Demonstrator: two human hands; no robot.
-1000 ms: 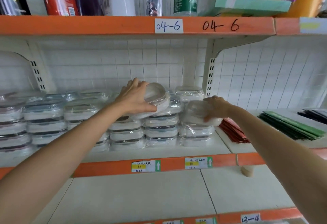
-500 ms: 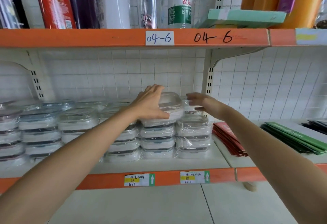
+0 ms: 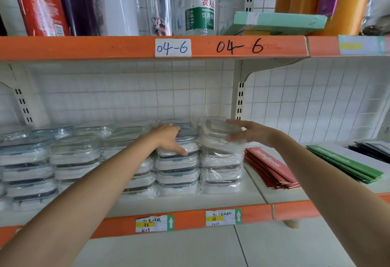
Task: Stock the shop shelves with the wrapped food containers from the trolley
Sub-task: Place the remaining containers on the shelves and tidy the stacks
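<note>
Both hands reach onto the middle shelf (image 3: 190,201), where wrapped food containers stand in stacks of several rows. The left hand (image 3: 168,138) lies over the top container of the second stack from the right (image 3: 179,146), fingers spread across its lid and thumb curled down against its near side, gripping it. The right hand (image 3: 251,131) holds the top container of the rightmost stack (image 3: 215,131) from its right side, fingers over the lid and thumb under the edge; this container sits slightly tilted on the ones beneath. More wrapped stacks (image 3: 73,157) fill the shelf to the left. Just right of the rightmost stack lie red notebooks (image 3: 270,169), and farther right green ones (image 3: 341,165). On the orange shelf edge above, a white label (image 3: 173,48) reads 04-6, with a water bottle (image 3: 199,3) and a mint-green box (image 3: 280,21) standing on that upper shelf. Two price tags (image 3: 223,217) are stuck to the near orange edge.
</note>
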